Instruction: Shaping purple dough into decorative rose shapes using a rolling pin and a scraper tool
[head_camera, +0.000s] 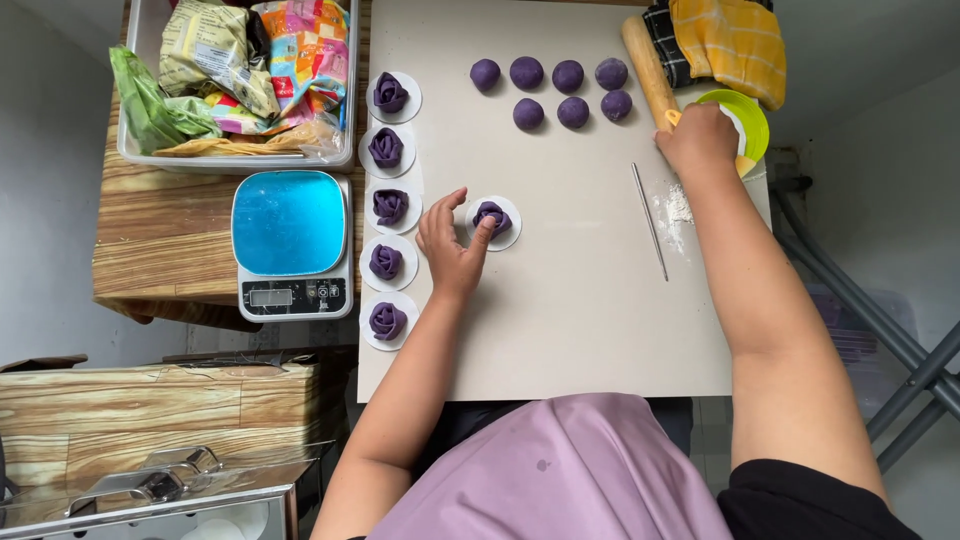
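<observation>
Head view, left hand fingers open, touching purple dough rose (on paper round), right hand gripping scraper.

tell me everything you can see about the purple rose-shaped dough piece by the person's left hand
The purple rose-shaped dough piece is folded into overlapping petals, matte and soft-looking. It sits on a small white round paper on the grey work board, apart from the column of five similar ones to its left. The left hand touches it, fingers at its near edge.
</observation>
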